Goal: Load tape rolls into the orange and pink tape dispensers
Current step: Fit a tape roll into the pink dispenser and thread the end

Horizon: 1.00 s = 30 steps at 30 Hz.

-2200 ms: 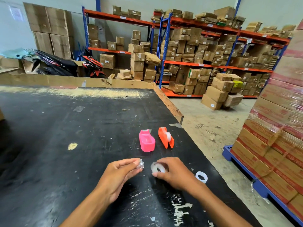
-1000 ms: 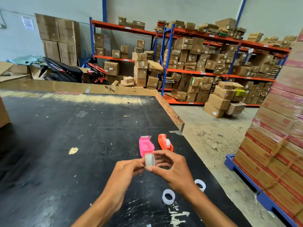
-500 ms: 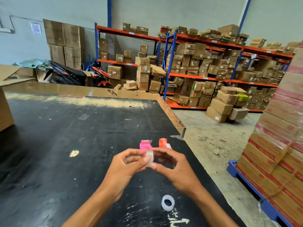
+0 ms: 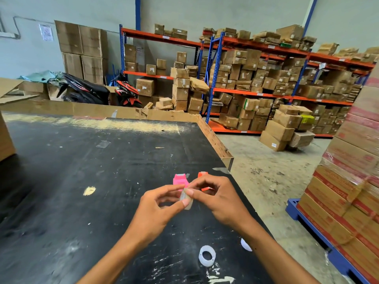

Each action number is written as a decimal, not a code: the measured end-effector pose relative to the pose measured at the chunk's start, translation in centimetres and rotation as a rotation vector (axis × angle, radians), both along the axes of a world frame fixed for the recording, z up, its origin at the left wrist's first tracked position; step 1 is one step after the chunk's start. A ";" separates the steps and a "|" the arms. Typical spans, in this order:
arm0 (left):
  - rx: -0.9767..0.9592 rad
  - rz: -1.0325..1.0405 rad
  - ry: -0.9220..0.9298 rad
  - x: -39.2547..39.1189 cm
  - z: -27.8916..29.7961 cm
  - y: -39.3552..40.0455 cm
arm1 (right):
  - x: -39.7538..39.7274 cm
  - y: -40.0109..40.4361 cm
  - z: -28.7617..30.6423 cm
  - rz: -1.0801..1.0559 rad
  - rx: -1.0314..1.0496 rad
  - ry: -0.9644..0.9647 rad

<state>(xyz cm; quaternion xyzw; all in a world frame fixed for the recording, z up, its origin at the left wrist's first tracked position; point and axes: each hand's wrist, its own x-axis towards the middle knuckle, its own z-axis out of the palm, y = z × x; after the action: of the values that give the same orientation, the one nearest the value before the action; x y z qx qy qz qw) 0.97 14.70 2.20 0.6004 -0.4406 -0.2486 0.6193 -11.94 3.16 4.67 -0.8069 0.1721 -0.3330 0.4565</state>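
My left hand (image 4: pixel 155 210) and my right hand (image 4: pixel 217 199) hold one clear tape roll (image 4: pixel 186 198) between their fingertips, raised above the black table (image 4: pixel 82 181). Just behind the hands stand the pink dispenser (image 4: pixel 179 179) and the orange dispenser (image 4: pixel 202 174); my right hand hides most of the orange one. A white plastic ring (image 4: pixel 207 255) lies flat on the table near me. A second white piece (image 4: pixel 245 244) shows partly from under my right forearm.
The table's right edge (image 4: pixel 215 138) has a cardboard lip and drops to a concrete floor. A wrapped stack of cartons (image 4: pixel 348 181) on a blue pallet stands at the right. Shelving full of boxes fills the back. A cardboard box (image 4: pixel 6 140) sits at the table's left edge.
Both hands lifted the tape roll off the table and brought it up in front of the dispensers. A white ring now lies on the table below them.
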 end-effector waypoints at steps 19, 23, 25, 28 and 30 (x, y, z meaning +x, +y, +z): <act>0.108 0.132 -0.076 2.7 -3.3 -9.0 | 4.6 -9.1 -0.8 -0.188 0.237 0.278; 0.218 0.144 -0.177 4.4 -5.1 -10.8 | 7.2 -11.5 -1.6 -0.222 0.154 0.382; 0.263 0.119 -0.250 4.8 -5.9 -11.3 | 8.3 -12.1 -1.8 -0.223 0.124 0.442; 0.322 0.133 -0.270 5.5 -7.5 -11.6 | 10.0 -12.7 -2.4 -0.209 0.069 0.553; 0.304 0.150 -0.288 5.8 -8.7 -11.5 | 10.8 -12.8 -2.5 -0.181 0.026 0.641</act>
<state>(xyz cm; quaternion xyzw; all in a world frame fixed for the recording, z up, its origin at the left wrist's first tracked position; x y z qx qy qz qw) 6.81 3.16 -6.47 0.7472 -0.4363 -0.1770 0.4690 -1.13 -9.61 2.18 -0.8461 0.3822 -0.0994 0.3580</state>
